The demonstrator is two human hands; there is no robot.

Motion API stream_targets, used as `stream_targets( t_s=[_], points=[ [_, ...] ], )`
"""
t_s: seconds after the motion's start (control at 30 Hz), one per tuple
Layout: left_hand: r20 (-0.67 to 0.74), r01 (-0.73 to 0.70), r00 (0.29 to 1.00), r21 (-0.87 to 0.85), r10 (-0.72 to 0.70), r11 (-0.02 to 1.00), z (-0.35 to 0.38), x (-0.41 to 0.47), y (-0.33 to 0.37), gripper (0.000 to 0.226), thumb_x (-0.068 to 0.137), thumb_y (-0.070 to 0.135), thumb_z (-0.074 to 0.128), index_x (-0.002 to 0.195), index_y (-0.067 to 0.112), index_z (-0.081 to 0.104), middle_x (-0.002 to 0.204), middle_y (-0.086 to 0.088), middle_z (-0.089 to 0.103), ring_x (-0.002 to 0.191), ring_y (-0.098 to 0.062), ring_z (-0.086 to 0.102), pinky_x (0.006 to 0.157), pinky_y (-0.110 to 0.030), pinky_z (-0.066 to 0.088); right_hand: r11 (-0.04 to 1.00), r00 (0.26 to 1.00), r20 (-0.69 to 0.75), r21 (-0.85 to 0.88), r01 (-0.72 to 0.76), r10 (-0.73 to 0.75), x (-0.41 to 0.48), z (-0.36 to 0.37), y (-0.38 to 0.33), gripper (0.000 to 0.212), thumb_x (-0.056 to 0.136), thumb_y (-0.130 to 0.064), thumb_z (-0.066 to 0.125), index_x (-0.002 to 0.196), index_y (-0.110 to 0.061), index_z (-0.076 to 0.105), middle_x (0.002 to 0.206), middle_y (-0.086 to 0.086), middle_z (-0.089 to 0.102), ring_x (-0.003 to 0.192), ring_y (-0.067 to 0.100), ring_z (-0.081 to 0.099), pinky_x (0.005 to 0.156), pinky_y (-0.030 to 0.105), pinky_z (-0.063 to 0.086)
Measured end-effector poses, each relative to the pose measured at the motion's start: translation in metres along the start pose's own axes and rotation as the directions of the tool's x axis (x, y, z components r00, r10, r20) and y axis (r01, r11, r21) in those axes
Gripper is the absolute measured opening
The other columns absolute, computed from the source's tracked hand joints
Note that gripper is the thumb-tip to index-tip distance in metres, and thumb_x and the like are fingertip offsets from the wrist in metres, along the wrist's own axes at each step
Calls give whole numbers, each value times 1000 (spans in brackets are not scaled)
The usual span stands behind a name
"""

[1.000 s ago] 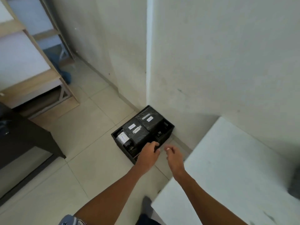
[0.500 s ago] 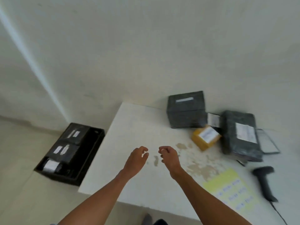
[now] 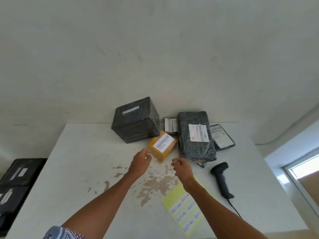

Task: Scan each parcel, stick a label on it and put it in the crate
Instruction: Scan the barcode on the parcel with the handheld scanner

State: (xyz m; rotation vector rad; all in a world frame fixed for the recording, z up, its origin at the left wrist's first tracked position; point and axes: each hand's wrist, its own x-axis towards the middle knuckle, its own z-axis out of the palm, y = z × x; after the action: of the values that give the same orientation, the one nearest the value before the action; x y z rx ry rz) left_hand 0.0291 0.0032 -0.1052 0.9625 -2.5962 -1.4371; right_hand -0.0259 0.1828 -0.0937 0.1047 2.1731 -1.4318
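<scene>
1. The left hand (image 3: 140,160) and right hand (image 3: 183,169) hovered over the white worktop (image 3: 77,161) at mid-frame, fingers loosely curled, holding nothing.
2. The small yellow cardboard parcel (image 3: 162,145) lay just beyond the left hand, between two black plastic-wrapped parcels.
3. The black plastic crate (image 3: 31,160) sat at lower left, holding labelled parcels.

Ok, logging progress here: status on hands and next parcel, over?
Left hand and right hand empty, fingers loosely curled above table. Yellow parcel just ahead, untouched. Scanner lies off right. Path clear.
</scene>
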Motion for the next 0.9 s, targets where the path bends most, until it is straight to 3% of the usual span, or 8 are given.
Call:
stream_targets(
  t_s=[0.13, 0.23, 0.37, 0.47, 0.57, 0.73, 0.8, 0.9],
  points=[
    [-99, 17, 995, -45, -21, 999, -1, 24, 32, 22, 99, 22, 52, 119, 19, 61, 122, -4, 64, 104, -15, 58, 84, -27, 46, 997, 997, 49, -43, 60, -58, 33, -14, -29, 20, 98, -18, 47, 111, -14, 61, 104, 8, 66, 88, 19, 60, 76, 37, 50],
    [-199, 14, 979, -81, -30, 997, -15, 42, 45, 26, 99, 19, 53, 123, 13, 61, 121, -7, 66, 109, -20, 60, 86, -26, 42, 992, 989, 90, -37, 118, -114, 55, -9, -55, 20, 99, -19, 48, 114, -14, 61, 101, 4, 65, 79, 12, 59, 66, 28, 48],
    [-310, 58, 946, -133, -98, 989, -45, 70, 44, 28, 98, 16, 55, 124, 6, 60, 121, -14, 65, 110, -27, 61, 84, -25, 40, 986, 977, 153, -51, 160, -150, 79, 8, -88, 32, 100, -28, 50, 130, -18, 57, 113, 1, 63, 95, 16, 63, 79, 31, 53],
    [-434, 149, 875, -183, -215, 972, -67, 95, 32, 32, 99, 19, 54, 128, 6, 56, 128, -21, 56, 112, -35, 58, 92, -37, 45, 978, 960, 221, -70, 194, -175, 94, 26, -113, 46, 101, -36, 51, 143, -20, 46, 124, -7, 52, 113, 16, 54, 98, 38, 49],
    [-521, 252, 792, -199, -319, 947, -84, 117, 16, 36, 99, 27, 54, 130, 7, 51, 132, -24, 44, 114, -41, 54, 93, -45, 47, 972, 941, 267, -53, 229, -207, 110, 48, -133, 54, 101, -43, 50, 149, -19, 40, 136, -6, 52, 127, 19, 51, 105, 39, 45],
    [-270, 284, 875, -387, -402, 877, -100, 148, -15, 77, 95, 48, 59, 153, 11, 25, 149, -19, 38, 129, -40, 47, 103, -53, 47, 984, 950, 264, -13, 180, -170, 129, 84, -148, 65, 97, -55, 49, 153, -27, 31, 146, 2, 50, 133, 25, 48, 112, 47, 42],
    [-213, 245, 902, -465, -376, 851, -100, 149, -22, 70, 91, 47, 65, 143, 9, 38, 139, -15, 51, 117, -33, 55, 93, -49, 54, 983, 956, 239, -33, 180, -167, 130, 90, -147, 65, 97, -55, 49, 154, -28, 32, 145, 1, 51, 132, 24, 49, 111, 45, 42],
    [-266, 143, 895, -588, -357, 796, -98, 143, -28, 61, 84, 39, 76, 129, 9, 48, 123, -14, 60, 108, -30, 63, 90, -47, 57, 979, 964, 177, -18, 203, -197, 125, 99, -140, 59, 100, -51, 47, 152, -26, 37, 146, 0, 52, 133, 23, 48, 113, 43, 40]
  ],
)
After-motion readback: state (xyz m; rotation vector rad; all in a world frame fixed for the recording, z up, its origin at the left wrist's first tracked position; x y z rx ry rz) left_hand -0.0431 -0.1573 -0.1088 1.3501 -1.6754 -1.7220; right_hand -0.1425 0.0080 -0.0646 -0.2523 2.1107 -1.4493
